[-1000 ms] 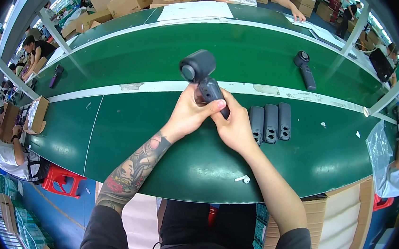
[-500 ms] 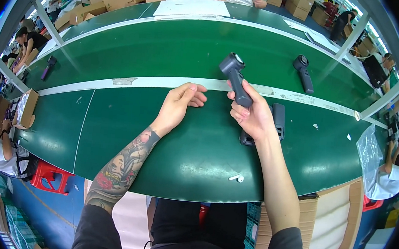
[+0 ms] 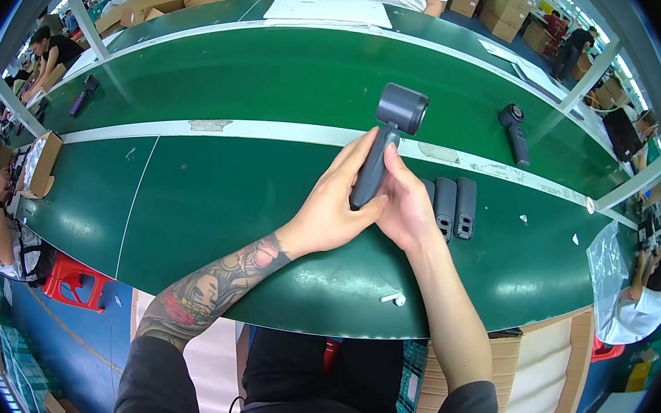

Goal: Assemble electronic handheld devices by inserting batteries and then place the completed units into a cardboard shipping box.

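Note:
Both my hands are on a dark grey handheld fan (image 3: 402, 109), held upright above the green table with its drum-shaped head at the top. My left hand (image 3: 330, 206) wraps the handle from the left side, thumb across its lower end. Against the handle's right side lies my right hand (image 3: 409, 205), its fingers partly hidden behind it. Just right of that hand, several dark grey oblong pieces (image 3: 465, 209) lie side by side, one mostly covered by the hand. A similar handheld fan (image 3: 516, 136) lies farther back on the right.
White earphones (image 3: 395, 299) lie near the table's front edge. A white strip (image 3: 274, 131) crosses the green table (image 3: 213, 196). A clear plastic bag (image 3: 609, 258) hangs at the right, above an open carton (image 3: 581, 354). At far left lies a purple-handled device (image 3: 83, 97). People sit around.
My left hand has come right and taken hold of the fan's handle. The fan has turned, so its head now shows side-on. My right hand has shifted lower along the handle's side.

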### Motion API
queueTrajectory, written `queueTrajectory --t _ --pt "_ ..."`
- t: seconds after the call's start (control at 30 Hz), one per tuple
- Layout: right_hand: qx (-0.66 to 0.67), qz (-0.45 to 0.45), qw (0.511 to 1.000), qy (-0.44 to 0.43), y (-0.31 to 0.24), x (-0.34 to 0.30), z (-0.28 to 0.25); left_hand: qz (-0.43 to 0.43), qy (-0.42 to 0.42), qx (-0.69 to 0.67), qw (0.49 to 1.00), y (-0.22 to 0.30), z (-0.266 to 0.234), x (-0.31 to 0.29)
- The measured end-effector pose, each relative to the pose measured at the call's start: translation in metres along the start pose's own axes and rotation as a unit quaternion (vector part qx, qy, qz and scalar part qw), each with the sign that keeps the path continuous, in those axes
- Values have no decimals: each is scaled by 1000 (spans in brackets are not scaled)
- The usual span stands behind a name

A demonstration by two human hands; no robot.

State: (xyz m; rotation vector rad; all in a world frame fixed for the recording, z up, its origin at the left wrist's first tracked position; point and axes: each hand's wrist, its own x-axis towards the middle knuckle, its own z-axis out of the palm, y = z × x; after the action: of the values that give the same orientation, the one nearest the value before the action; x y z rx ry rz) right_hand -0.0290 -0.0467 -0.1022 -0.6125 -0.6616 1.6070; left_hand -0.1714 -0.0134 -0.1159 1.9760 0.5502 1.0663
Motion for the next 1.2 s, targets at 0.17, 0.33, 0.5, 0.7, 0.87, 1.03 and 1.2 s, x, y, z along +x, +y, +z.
queueTrajectory --t 0.17,0.33,0.5,0.7,0.87,1.03,1.2 --pt "-12 -24 999 -28 3 1 -9 -30 17 -50 998 17 7 -2" --pt "-10 -14 1000 1 1 -1 3 49 56 59 995 19 7 -4" --pt "-151 1 985 87 -3 4 -3 -116 -81 14 990 15 -12 5" --pt "-120 -10 990 77 -30 4 -22 -59 -33 15 998 -31 -18 2" --pt "-9 32 999 0 -46 15 -58 -70 -25 -6 997 -33 -17 4" --pt "-33 -80 975 203 -62 32 -69 -101 -4 -25 995 -28 -16 7" --pt "-246 -185 921 238 -85 17 -63 -126 -4 -35 991 -30 -18 4"
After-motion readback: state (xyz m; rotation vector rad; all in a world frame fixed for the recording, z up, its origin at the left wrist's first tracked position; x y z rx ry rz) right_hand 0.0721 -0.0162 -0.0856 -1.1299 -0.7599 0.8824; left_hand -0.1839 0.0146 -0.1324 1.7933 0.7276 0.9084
